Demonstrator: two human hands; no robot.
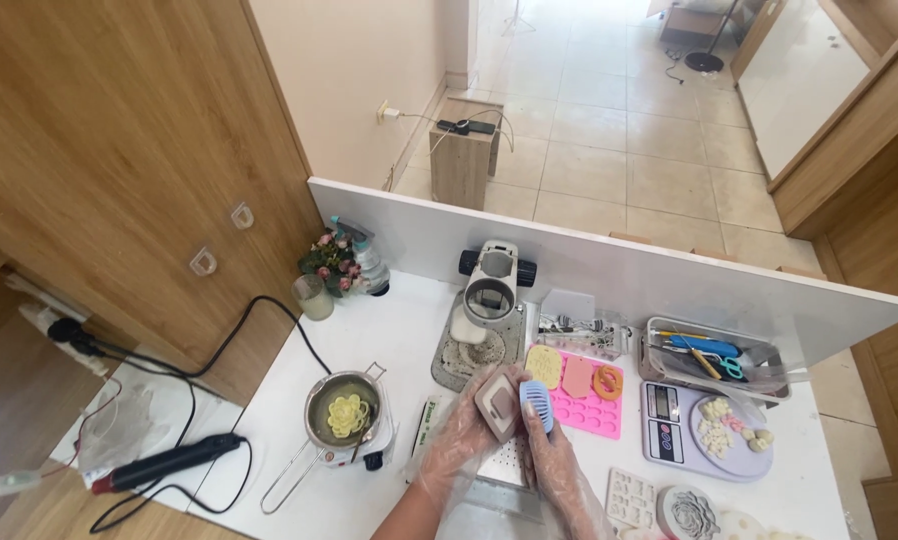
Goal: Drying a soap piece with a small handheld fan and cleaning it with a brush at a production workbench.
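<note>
Both hands wear thin clear plastic gloves. My left hand (461, 432) holds a small beige rectangular mould or block (496, 405) upright over the white table (389, 330). Beside it, my right hand (554, 462) grips a light blue oval slotted piece (537, 403), which touches the beige piece's right side. Just behind them lies a pink silicone mould tray (589, 410) with a yellow, a pink and an orange shape on it. Under the hands is a perforated metal plate (506, 462).
A small metal melting pot (344, 410) with yellow wax stands on a warmer at the left, next to a black heat tool (164, 463) with cables. Behind are a white stand device (491, 285), a tool tray (714, 358), a scale (704, 430) with wax pieces and grey moulds (669, 505).
</note>
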